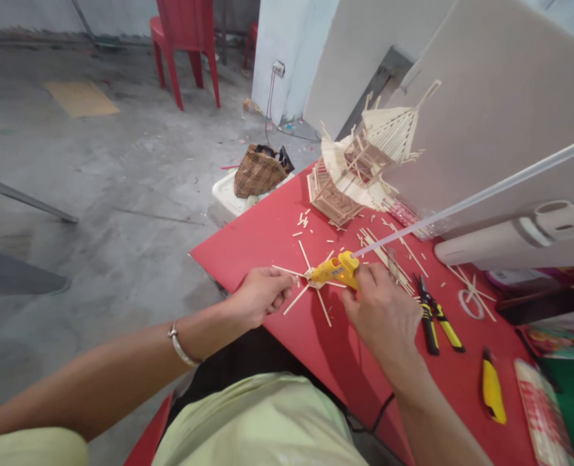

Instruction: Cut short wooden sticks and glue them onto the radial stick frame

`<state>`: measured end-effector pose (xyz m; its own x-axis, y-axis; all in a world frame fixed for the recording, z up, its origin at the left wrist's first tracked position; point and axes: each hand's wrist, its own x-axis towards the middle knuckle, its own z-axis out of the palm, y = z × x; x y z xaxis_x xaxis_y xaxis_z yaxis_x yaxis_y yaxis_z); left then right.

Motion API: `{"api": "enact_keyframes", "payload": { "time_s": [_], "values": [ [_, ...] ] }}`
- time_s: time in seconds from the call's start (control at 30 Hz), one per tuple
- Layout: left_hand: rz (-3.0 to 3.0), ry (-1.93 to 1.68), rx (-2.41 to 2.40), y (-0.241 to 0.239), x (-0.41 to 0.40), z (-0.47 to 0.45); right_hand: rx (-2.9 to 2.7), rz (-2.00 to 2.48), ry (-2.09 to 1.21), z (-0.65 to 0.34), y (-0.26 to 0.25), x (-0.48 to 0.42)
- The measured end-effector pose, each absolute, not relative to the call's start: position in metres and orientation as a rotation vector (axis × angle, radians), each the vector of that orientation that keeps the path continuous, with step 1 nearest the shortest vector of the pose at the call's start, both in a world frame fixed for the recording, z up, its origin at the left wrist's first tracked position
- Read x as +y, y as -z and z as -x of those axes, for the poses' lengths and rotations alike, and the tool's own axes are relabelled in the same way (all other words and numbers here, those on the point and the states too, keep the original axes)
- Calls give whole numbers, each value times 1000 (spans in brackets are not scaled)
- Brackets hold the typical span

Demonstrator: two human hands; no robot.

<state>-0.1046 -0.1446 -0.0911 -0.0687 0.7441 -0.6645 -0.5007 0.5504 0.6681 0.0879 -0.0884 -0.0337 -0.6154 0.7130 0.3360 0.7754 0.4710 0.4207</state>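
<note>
My right hand (386, 310) grips a yellow hot glue gun (342, 268), and a long translucent glue stick (466, 197) runs out of its back end. The gun's nozzle points at the hub of a star-shaped frame of thin wooden sticks (324, 304) lying flat on the red tabletop. At the left side of that frame, my left hand (262, 294) is closed in a pinch close to the hub. Whatever its fingertips hold is too small to make out.
A pagoda-like stick model (338, 194) stands at the table's back corner. Loose sticks (388, 255), pliers (432, 317), a tape roll (471, 304), a yellow cutter (493, 388) and packaged sticks (541, 408) lie to the right. The red table (248, 243) ends at my left.
</note>
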Motion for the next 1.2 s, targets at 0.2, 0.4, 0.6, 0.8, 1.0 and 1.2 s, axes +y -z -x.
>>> {"api": "enact_keyframes", "payload": {
  "time_s": [0.2, 0.4, 0.6, 0.8, 1.0, 1.2],
  "values": [
    [-227, -1044, 1288, 87, -144, 104, -2575, 1312, 815, -85, 35, -86],
    [-233, -1041, 1296, 88, -144, 104, -2521, 1408, 710, -92, 39, -85],
    [-237, -1026, 1346, 85, -143, 101, -2252, 1691, 180, -120, 54, -84],
    [-282, -1001, 1440, 80, -138, 92, -1828, 1808, -517, -175, 93, -78],
    [-315, -968, 1601, 80, -128, 78, -1835, 1948, -330, -188, 117, -78],
    [-302, -938, 1714, 76, -121, 69, -1901, 1837, 101, -186, 121, -75]
  ]
}}
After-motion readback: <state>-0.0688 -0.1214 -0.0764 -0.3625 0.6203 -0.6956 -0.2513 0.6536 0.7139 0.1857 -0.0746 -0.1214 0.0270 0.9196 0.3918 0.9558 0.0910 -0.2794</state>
